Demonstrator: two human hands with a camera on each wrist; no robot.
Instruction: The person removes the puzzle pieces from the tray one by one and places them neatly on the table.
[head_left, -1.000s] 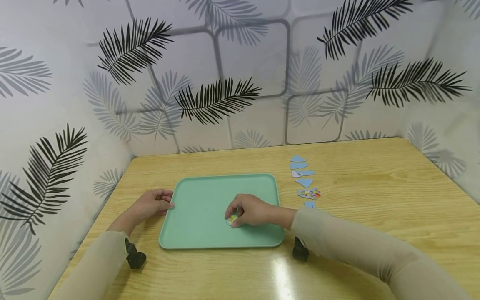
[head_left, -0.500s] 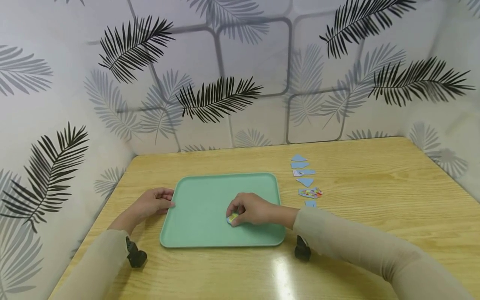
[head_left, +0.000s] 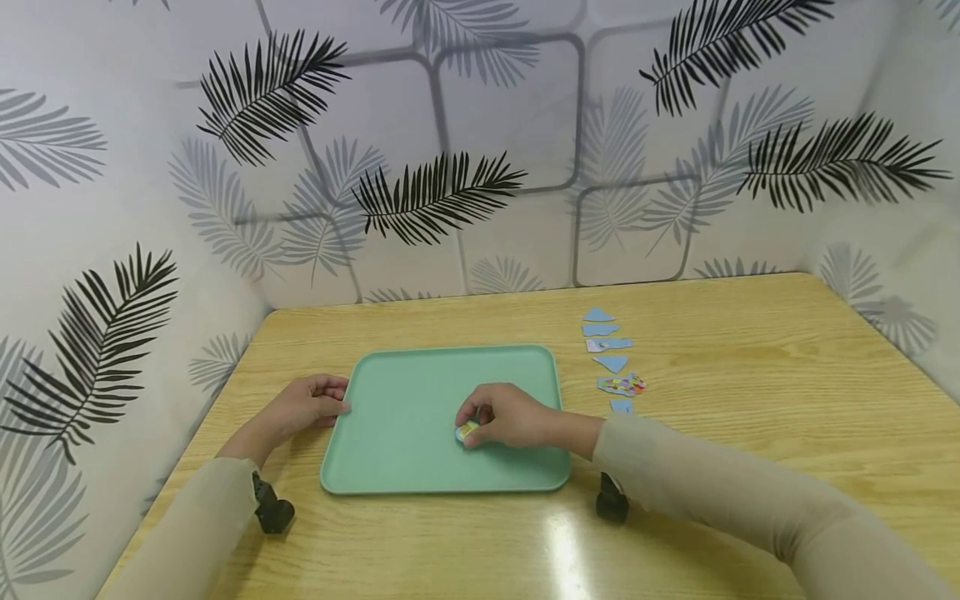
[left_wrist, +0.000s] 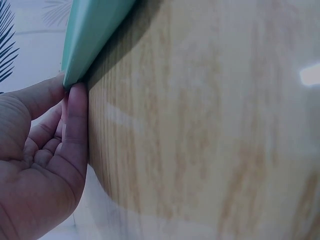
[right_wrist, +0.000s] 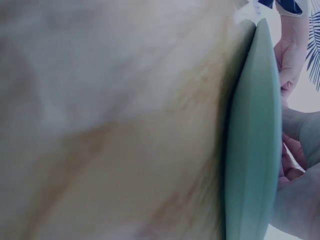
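A mint-green tray (head_left: 397, 425) lies on the wooden table. My left hand (head_left: 302, 408) holds its left rim; in the left wrist view the thumb (left_wrist: 45, 95) sits on one side of the tray's corner (left_wrist: 82, 47) and the index finger on the other. Over the tray's right half, my right hand (head_left: 510, 417) pinches a small blue-and-yellow puzzle piece (head_left: 466, 430) between thumb and fingers, low over the tray surface. In the right wrist view the tray wall (right_wrist: 252, 145) hides the piece and part of the hand (right_wrist: 300, 195).
Several flat, irregular light-blue pieces run in a column right of the tray, among them a multicoloured one (head_left: 621, 384) and a triangular one (head_left: 612, 363). The lowest piece (head_left: 622, 406) lies close to the right sleeve (head_left: 697, 467). A leaf-patterned wall (head_left: 510, 242) borders the table's back edge.
My right hand, with the puzzle piece, has shifted slightly away from me and to the right over the tray. The left hand stays at the tray's rim.
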